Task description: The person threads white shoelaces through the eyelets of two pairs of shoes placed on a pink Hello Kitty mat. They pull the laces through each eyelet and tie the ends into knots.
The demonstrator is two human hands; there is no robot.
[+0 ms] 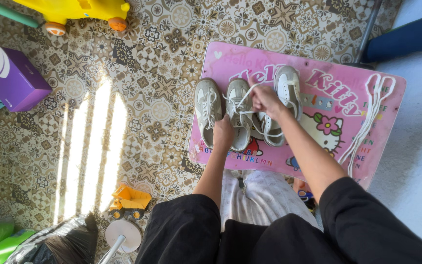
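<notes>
- Pink cartoon-printed surface (348, 78) carries three grey-and-white sneakers side by side near its left end.
- Your left hand (223, 133) rests on the heel end of the middle sneaker (239, 110), fingers curled down over it and holding it in place.
- Your right hand (265, 100) sits just above that shoe, fingers pinched shut on its white lace (242, 103), which runs taut to the eyelets.
- Left sneaker (207, 110) lies just beside the middle one; the right sneaker (283, 98) is partly hidden under your right wrist.
- Loose white laces (369, 115) lie well apart, at the surface's right end.
- Patterned tile floor (137, 93) holds a purple box (13, 78) and a yellow toy truck (129, 201).
</notes>
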